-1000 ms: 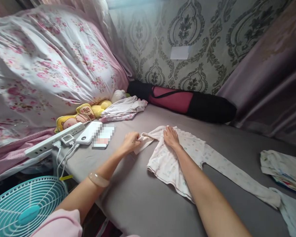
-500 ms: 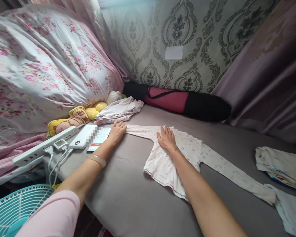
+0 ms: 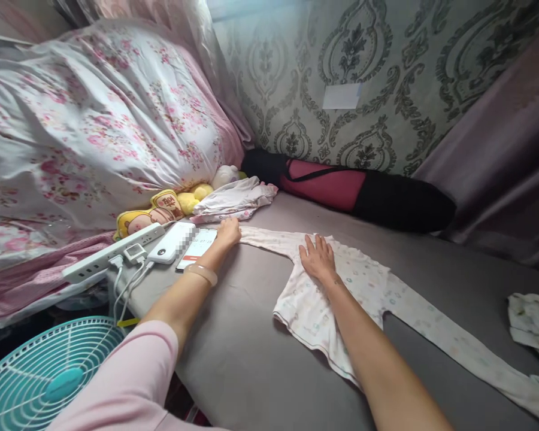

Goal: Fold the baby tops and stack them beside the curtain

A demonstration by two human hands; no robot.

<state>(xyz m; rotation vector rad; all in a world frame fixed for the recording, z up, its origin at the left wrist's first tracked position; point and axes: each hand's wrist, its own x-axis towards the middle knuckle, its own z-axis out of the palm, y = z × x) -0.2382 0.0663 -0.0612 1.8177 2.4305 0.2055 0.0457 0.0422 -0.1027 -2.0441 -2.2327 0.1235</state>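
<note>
A small white long-sleeved shirt (image 3: 363, 284) with a faint print lies spread on the grey sheet (image 3: 238, 335). My left hand (image 3: 229, 231) is closed on the cuff end of its left-side sleeve, fingers bent together. On the upper body of the shirt, near the shoulder, my right hand (image 3: 318, 257) rests flat with its fingers spread. The other sleeve stretches down to the lower right. Just left of my left hand lies a phone (image 3: 197, 248) with a lit screen.
Power bank (image 3: 173, 242), power strip (image 3: 112, 254) and cables are at the left edge, above a teal fan (image 3: 63, 383). Behind are folded clothes (image 3: 233, 200), a yellow plush (image 3: 148, 218) and a black-and-pink bag (image 3: 354, 191). More folded cloth (image 3: 532, 323) lies far right.
The view has shifted left, so things appear further right. My left hand's fingers have closed at the sleeve end. My right hand remains flat on the shirt.
</note>
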